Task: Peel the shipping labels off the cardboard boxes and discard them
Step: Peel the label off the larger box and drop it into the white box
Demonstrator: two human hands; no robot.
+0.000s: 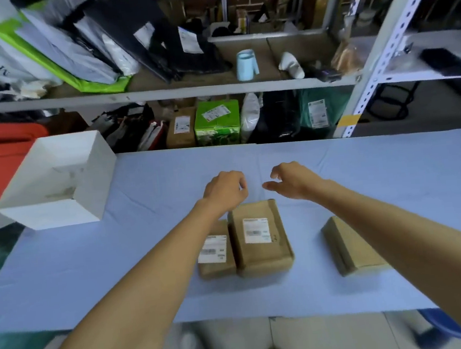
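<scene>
- Both hands hover over mid-table (380,175), just past the boxes.
- Left hand (225,190): fingers loosely curled, gripping nothing.
- Right hand (295,180): fingers relaxed and slightly apart, nothing held.
- Tall box (263,256) sits near the front edge, its label (256,230) on top.
- Small box (218,269) is touching its left side, with a second label (213,249) on top.
- Third box (350,247) is apart, toward the right.
- White bin (57,215) sits at the far left corner.

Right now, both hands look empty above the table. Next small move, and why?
Probably bring the right hand down onto the white shipping label of the taller brown cardboard box and pick at a corner. Both it and the left hand hold nothing, and that label lies flat, unpeeled, nearest them.
</scene>
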